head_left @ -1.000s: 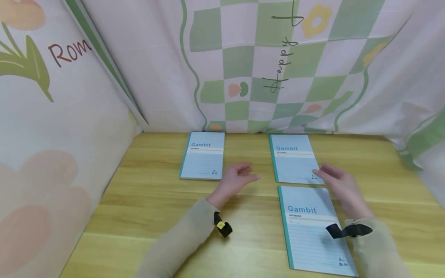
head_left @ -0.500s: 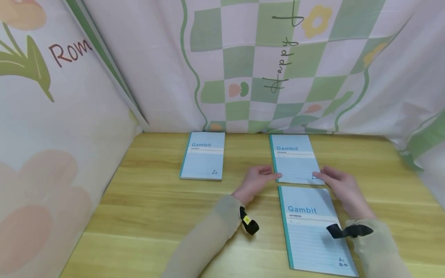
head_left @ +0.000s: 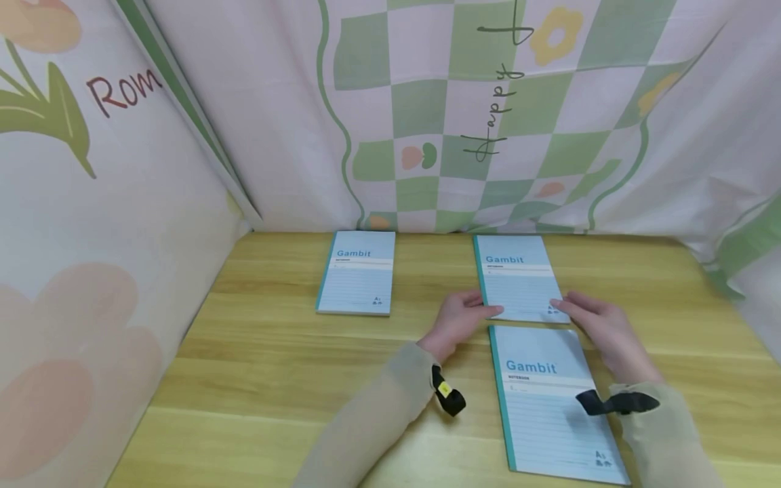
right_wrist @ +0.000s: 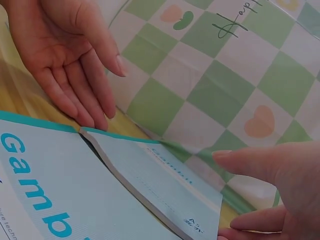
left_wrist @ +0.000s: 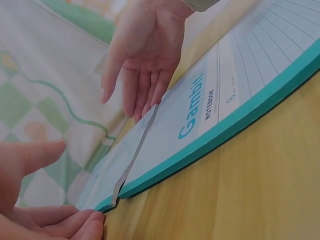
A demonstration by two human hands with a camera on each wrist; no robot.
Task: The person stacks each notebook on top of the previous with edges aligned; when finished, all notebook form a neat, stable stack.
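Three light-blue Gambit notebooks with teal spines lie on the table. My left hand is at the spine side of the back right notebook, near its lower corner. My right hand is at the opposite edge. In the left wrist view, the left hand's fingers touch the spine, while its thumb stays raised above the cover. The right wrist view has the right thumb lifted too, with those fingers by the notebook's side. Directly in front lies a larger-looking notebook, partly under the right wrist's black strap.
The third notebook lies at the back left of the wooden table. A checkered curtain hangs along the table's back edge, and a printed cloth closes off the left side.
My left hand has moved right, from beside the back left notebook to the spine of the back right one. The right hand and all the notebooks have stayed nearly in place.
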